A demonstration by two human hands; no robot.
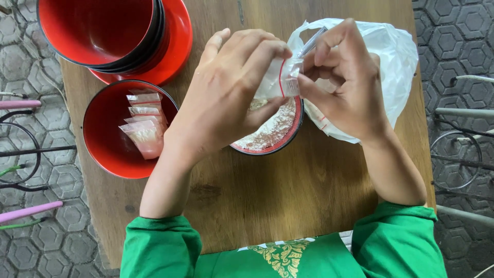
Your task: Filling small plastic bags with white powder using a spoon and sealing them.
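**Inspector A:** Fingers first. What is recorded at the left hand (226, 92)?

**Inspector B:** Thumb and forefinger are closed in a pinch on the small clear plastic zip pouch with a red seal line (280, 77). The remaining fingers are curled loosely above it. The pouch is held upright, just over the bowl below.

**Inspector A:** And the right hand (345, 77)?

**Inspector B:** The opposite edge of the same pouch is pinched by its thumb and fingers. A slim silver metal utensil (312, 42) is also gripped in that hand, its lower end lost at the pouch mouth; whether it is a spoon cannot be told.

**Inspector A:** Directly beneath?

**Inspector B:** A red bowl with a dark rim holding pale powder (272, 131), partly covered by the left hand. A crumpled white plastic bag (396, 56) is noted behind the right hand.

**Inspector A:** Further out?

**Inspector B:** A second red bowl (105, 149) containing several filled pouches (144, 123) is seen to the left, and a stack of empty red bowls (103, 31) beyond it, all on the brown wooden table (267, 206). Green sleeves (159, 247) are recorded.
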